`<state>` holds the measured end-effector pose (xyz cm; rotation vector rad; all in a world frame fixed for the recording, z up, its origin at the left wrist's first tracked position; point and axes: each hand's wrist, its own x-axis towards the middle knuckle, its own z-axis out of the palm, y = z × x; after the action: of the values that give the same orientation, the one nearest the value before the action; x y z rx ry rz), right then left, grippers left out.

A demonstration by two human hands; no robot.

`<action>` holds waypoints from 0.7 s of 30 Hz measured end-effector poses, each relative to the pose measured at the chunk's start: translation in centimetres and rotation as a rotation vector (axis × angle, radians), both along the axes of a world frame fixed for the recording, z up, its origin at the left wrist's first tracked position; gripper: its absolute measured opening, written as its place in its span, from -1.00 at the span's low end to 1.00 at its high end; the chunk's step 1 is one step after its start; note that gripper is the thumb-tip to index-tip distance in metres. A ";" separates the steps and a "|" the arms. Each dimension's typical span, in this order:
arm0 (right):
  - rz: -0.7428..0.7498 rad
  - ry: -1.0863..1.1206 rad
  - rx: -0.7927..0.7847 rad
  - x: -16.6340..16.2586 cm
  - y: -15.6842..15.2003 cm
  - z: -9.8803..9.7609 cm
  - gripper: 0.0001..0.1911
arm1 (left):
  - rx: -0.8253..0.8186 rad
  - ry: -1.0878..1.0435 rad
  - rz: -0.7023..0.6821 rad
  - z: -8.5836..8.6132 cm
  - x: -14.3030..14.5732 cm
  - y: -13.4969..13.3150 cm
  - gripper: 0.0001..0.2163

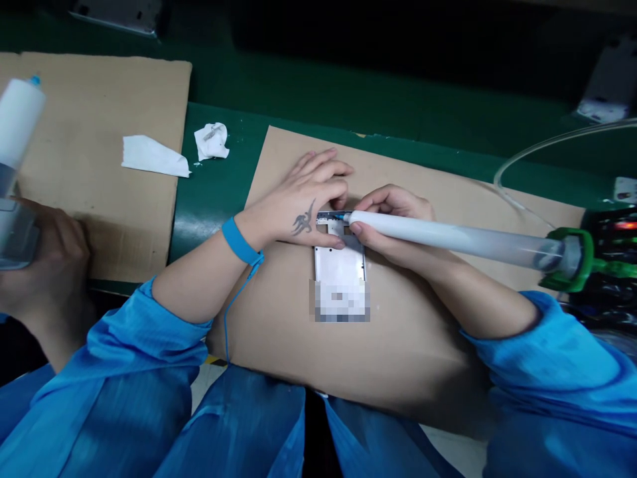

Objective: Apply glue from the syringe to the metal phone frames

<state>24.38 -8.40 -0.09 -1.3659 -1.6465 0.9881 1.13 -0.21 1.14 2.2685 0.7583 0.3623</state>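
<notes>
A white metal phone frame (340, 269) lies on a sheet of brown cardboard (388, 345) in front of me. My left hand (303, 209) rests on its top left corner, fingers pressed down flat to steady it. My right hand (393, 216) grips a long white glue syringe (448, 236) like a pen. Its blue tip (340, 216) touches the frame's top edge. The syringe ends in a green cap (572, 259) with a clear hose (527, 159) looping off to the right. A blue wrist strap (241, 242) sits on my left wrist.
Another person's hand (42, 265) at the far left holds a second white syringe (17, 123) over another cardboard sheet (99, 146). Two crumpled white tissues (154, 156) (212, 141) lie near the green bench top (298, 86). Dark equipment (612, 265) stands at the right edge.
</notes>
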 end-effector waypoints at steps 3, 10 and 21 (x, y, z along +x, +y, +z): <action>0.010 -0.012 -0.002 0.2 0.0 -0.1 -0.59 | -0.020 -0.005 0.020 0.0 0.2 -0.1 -0.48; 0.008 -0.002 -0.010 0.2 0.1 -0.2 -0.61 | -0.016 -0.008 0.019 -0.1 0.1 -0.1 -0.49; 0.013 0.034 -0.024 0.2 -0.1 -0.1 -0.68 | 0.070 0.037 -0.022 -0.3 -0.1 0.0 -0.51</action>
<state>24.57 -8.46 -0.18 -1.3481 -1.6254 1.0358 1.04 -0.23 0.83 2.3532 0.7493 0.3420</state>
